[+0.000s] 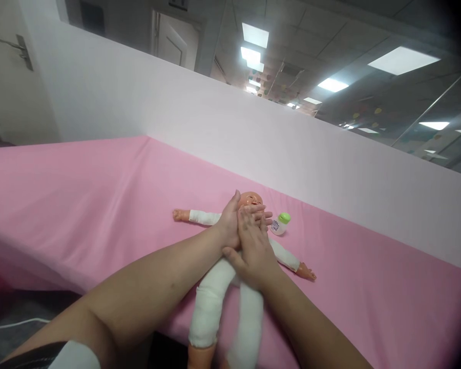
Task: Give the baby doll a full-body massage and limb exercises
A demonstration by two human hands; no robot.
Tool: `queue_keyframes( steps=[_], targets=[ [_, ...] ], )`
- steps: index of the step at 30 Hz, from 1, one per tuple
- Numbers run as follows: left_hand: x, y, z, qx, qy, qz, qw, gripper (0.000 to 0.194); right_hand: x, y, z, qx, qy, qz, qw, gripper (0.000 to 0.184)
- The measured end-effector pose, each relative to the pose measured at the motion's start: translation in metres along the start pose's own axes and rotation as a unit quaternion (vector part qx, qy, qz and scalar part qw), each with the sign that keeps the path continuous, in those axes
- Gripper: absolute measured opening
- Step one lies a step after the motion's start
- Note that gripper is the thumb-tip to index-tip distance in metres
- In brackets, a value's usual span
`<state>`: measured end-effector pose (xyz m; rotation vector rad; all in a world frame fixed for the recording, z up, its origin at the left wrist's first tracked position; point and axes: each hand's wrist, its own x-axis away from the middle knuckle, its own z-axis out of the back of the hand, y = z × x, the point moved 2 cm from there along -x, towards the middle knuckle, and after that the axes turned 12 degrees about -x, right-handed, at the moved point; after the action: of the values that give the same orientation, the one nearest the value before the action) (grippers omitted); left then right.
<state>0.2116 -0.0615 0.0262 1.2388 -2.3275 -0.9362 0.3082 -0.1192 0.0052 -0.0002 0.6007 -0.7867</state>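
Note:
A baby doll (208,310) with white cloth-covered arms and legs lies on its back on the pink cover (111,200). Above the doll's trunk, my left hand (229,225) is turned palm up with its fingers stretched out. Across that palm lies my right hand (255,256), flat, its fingers extended and pressed against the left. No object shows between the two palms. The doll's chest is hidden behind my hands, while part of its head (249,198) shows beyond them. A small clear bottle with a green cap (285,217) is just right of my fingertips.
A white partition wall (215,123) runs along the far side of the pink-covered surface. At the upper left is a door with a metal handle (23,51). Lit ceiling panels (255,35) show over the partition. A white cable (17,324) lies at the lower left.

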Motion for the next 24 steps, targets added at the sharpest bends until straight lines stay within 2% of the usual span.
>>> queue_keyframes(
  steps=[3, 6, 11, 14, 18, 24],
  targets=[
    [-0.001, 0.004, 0.002, 0.008, 0.003, 0.003, 1.000, 0.091, -0.003, 0.008, 0.000, 0.019, 0.000, -0.015, 1.000, 0.087],
    [-0.002, 0.016, 0.011, 0.030, 0.008, -0.028, 0.999, 0.088, -0.004, 0.009, 0.000, 0.034, -0.005, -0.007, 0.999, 0.085],
    [-0.002, 0.035, 0.027, 0.051, 0.011, -0.093, 0.994, 0.092, -0.001, -0.005, 0.003, 0.022, -0.051, 0.069, 0.996, 0.079],
    [0.000, 0.038, 0.025, 0.062, 0.000, -0.112, 0.992, 0.088, 0.002, -0.018, 0.005, -0.004, -0.057, 0.112, 0.992, 0.089],
    [0.002, 0.026, 0.013, 0.062, -0.012, -0.092, 0.994, 0.086, 0.004, -0.025, 0.002, -0.028, -0.050, 0.102, 0.993, 0.104],
    [-0.003, -0.004, 0.002, 0.024, 0.017, -0.016, 0.999, 0.084, 0.000, -0.006, 0.000, -0.025, -0.016, 0.039, 0.999, 0.102]
  ],
)
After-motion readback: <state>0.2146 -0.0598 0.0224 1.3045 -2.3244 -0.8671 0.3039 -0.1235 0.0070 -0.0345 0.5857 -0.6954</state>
